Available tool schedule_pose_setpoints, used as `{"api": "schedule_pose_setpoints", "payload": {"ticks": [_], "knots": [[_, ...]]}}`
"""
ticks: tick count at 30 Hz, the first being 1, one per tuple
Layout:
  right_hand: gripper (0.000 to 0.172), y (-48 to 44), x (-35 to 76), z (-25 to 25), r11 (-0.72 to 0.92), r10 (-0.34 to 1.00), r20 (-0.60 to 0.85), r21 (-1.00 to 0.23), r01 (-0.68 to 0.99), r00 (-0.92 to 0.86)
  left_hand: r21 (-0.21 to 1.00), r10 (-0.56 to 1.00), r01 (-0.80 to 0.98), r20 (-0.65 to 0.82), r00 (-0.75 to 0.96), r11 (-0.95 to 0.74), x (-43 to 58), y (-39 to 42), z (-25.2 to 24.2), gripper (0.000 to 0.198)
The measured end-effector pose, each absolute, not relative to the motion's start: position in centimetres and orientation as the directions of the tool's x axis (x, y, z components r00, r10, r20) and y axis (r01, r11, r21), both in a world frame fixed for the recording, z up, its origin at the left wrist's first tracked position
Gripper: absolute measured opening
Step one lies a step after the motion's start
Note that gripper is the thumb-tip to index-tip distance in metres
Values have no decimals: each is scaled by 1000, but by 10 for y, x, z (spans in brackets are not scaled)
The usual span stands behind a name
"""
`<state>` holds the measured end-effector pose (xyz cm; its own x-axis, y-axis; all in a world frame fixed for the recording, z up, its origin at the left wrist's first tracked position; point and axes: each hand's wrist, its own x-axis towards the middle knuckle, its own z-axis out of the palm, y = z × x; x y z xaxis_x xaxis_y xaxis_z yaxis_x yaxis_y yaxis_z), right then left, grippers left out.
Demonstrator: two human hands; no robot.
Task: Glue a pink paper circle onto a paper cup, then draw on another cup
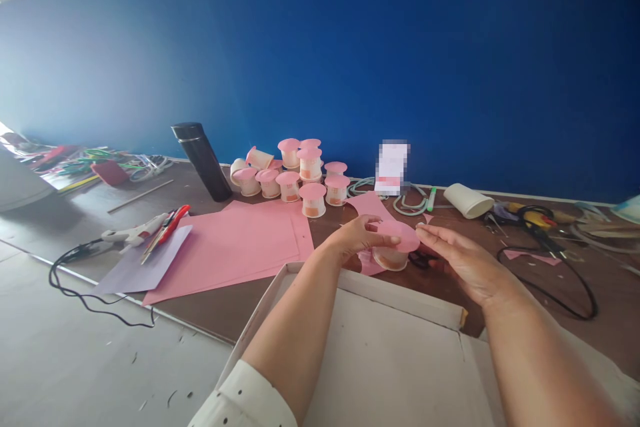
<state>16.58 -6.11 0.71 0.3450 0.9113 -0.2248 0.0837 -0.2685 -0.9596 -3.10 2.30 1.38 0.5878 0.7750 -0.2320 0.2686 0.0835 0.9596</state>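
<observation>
L hand (353,237) pinches pink disc (404,232) atop cup (391,260) at 9 o'clk; R hand (467,260) at 3 o'clk edge, can't tell grip.

A brown table (210,310) ran across the frame. Left of centre, pink sheets (250,237) lay on it; above them stood a black flask (204,160) and a cluster of paper cups with pink discs (313,203). Farther left lay a thin stick (141,196). Right of centre were a green marker (431,199), a sideways white cup (466,201) and a pink scrap (533,256).
</observation>
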Motion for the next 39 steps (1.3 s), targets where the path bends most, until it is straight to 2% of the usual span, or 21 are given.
{"api": "schedule_pose_setpoints", "payload": {"ticks": [4, 16, 23, 26, 29, 33, 39], "knots": [[65, -61, 165, 6, -276, 910, -229, -956, 95, 345, 948, 786, 315, -220, 577, 34, -29, 18, 16, 104], [67, -58, 159, 3, -289, 911, -231, -949, 128, 342, 922, 825, 379, -276, 493, 81, -21, 10, 15, 98], [66, -61, 158, 7, -262, 917, -202, -955, 138, 345, 923, 817, 374, -281, 503, 87, -23, 13, 15, 99], [67, -62, 157, 10, -248, 924, -205, -964, 97, 321, 962, 808, 260, -215, 548, 80, -28, 19, 14, 88], [69, -63, 154, 10, -245, 934, -199, -961, 126, 295, 979, 818, 189, -165, 550, 71, -33, 25, 12, 74], [65, -61, 153, 6, -206, 959, -158, -960, 192, 236, 975, 823, 198, -194, 534, 101, -33, 29, 10, 67], [67, -58, 156, -1, -192, 964, -146, -961, 198, 224, 963, 810, 241, -236, 536, 121, -29, 28, 9, 59]]}}
